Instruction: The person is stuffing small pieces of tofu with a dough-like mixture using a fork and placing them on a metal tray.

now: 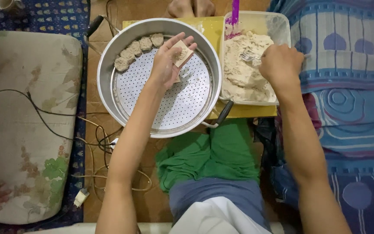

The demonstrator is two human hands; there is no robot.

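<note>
Left hand (166, 63) cups square wrapper (182, 53) over perforated steamer tray (169, 108) – five filled dumplings (137, 50) line far rim. Right hand (280, 65) grips fork (249, 56) in filling tub (278, 26) (right). Risk: overloaded fork drops filling between tub and wrapper.

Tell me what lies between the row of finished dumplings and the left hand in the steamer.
In the head view, only bare perforated steamer tray separates the dumplings from the left hand, which holds a wrapper.

No packages, labels, signs or screens anywhere in view.
</note>
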